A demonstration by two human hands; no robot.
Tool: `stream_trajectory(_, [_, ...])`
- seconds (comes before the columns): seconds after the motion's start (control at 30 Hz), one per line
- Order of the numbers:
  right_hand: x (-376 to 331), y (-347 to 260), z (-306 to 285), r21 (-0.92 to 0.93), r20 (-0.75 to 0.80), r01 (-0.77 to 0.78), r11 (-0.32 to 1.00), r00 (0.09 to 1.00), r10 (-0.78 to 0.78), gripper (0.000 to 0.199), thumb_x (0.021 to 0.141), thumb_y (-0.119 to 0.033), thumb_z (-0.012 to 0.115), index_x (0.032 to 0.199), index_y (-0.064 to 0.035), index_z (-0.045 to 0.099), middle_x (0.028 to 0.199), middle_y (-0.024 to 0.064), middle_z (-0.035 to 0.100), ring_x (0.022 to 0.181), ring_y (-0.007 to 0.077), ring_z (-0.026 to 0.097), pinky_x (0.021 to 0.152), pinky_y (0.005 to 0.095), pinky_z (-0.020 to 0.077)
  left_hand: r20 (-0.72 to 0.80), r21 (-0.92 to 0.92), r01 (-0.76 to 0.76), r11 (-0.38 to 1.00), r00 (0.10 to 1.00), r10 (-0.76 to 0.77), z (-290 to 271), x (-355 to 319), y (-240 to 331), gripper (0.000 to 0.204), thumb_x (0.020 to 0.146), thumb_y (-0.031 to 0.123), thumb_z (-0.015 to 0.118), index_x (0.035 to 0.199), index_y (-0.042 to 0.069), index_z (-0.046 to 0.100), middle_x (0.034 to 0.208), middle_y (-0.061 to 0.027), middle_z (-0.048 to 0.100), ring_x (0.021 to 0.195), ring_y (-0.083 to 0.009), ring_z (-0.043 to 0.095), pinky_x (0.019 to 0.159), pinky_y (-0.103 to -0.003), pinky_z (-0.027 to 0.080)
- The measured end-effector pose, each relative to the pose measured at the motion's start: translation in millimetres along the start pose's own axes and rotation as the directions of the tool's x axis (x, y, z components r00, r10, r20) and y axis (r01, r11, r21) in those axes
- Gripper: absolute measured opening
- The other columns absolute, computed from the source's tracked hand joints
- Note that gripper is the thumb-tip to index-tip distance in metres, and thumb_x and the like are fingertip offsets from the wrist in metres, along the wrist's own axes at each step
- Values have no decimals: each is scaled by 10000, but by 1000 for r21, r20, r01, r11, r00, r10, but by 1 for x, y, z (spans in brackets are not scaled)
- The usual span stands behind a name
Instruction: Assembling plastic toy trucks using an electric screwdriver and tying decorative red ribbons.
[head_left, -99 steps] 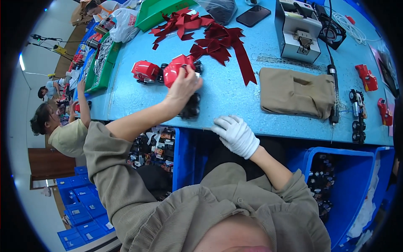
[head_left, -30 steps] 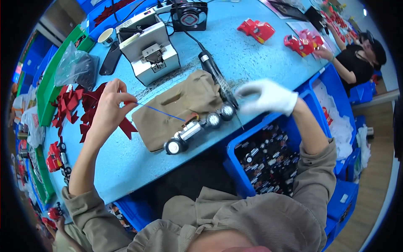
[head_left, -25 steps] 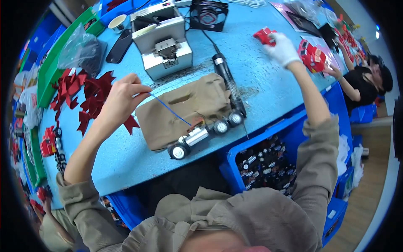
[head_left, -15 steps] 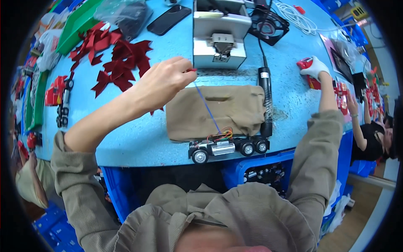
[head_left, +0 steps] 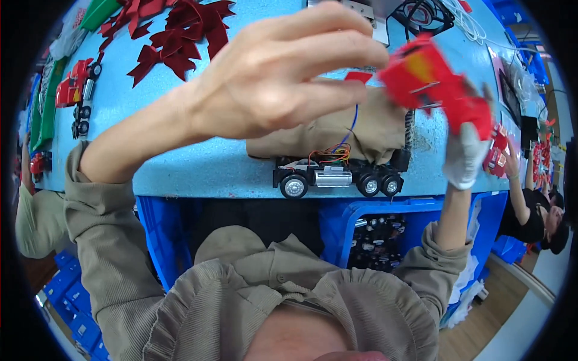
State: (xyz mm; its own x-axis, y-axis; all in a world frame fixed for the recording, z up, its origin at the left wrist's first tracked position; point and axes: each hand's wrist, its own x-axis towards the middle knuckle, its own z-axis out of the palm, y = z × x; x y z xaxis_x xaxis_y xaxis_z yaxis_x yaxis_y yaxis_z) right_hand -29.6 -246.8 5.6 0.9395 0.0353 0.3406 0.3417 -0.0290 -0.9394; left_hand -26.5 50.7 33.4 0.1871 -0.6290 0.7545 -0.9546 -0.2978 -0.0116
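Observation:
My bare left hand (head_left: 283, 78) is raised over the table, thumb and forefinger closed on a small flat red piece (head_left: 359, 77). A blue wire (head_left: 354, 117) runs down from that piece to a toy truck chassis (head_left: 333, 176), black with silver wheels and loose coloured wires. The chassis stands at the table's near edge, against a folded brown cloth (head_left: 271, 144). In a white glove, my right hand (head_left: 466, 157) grips a red toy truck cab (head_left: 430, 78), tilted and blurred, close to my left fingertips.
Dark red bows (head_left: 180, 42) lie at the far left. Another red toy truck (head_left: 81, 87) rests on the left side. A black fan (head_left: 421, 17) and white cable (head_left: 469, 21) are at the back right. Below the edge, a blue bin (head_left: 346, 231) holds several chassis. A person (head_left: 530, 201) sits at right.
My right hand has brought the red truck cab from the right side toward the middle. My left hand has come nearer and to the right, still pinching the red piece.

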Motion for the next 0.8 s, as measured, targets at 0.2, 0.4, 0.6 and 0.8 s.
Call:
stream_trajectory(0.2, [-14,20,11,-148,495,-3,989,865,77,866,670,-182,742,1384,-88,261,1333,136,395,1187,255,442,992,400,385,37,-143,72,987,997,-67,15,5,7,190,581,59,665,754,-17,643,959,-130,589,978,-287,537,758,-383,489])
stream_trajectory(0.4, [-19,41,9,-63,163,-172,983,970,180,814,768,-306,668,1416,-106,217,1297,138,423,1155,248,459,964,383,400,334,-164,511,844,833,-440,49,-5,6,112,646,52,687,731,-17,660,964,-137,600,1061,-279,502,823,-354,473])
stream_trajectory(0.6, [-16,89,-14,-777,44,-145,612,958,283,590,892,-316,523,1375,-71,291,1175,132,521,1002,192,550,862,318,468,664,53,521,852,619,-420,74,8,-1,235,702,126,655,918,36,665,999,-169,617,988,-289,565,818,-376,485])
stream_trajectory(0.8, [-3,77,-22,-493,-107,-523,696,830,548,455,797,-169,626,1187,-2,459,933,98,585,809,181,580,729,313,478,857,11,681,732,370,-357,66,24,-10,243,669,82,694,870,-36,627,935,-176,604,977,-322,579,787,-383,510])
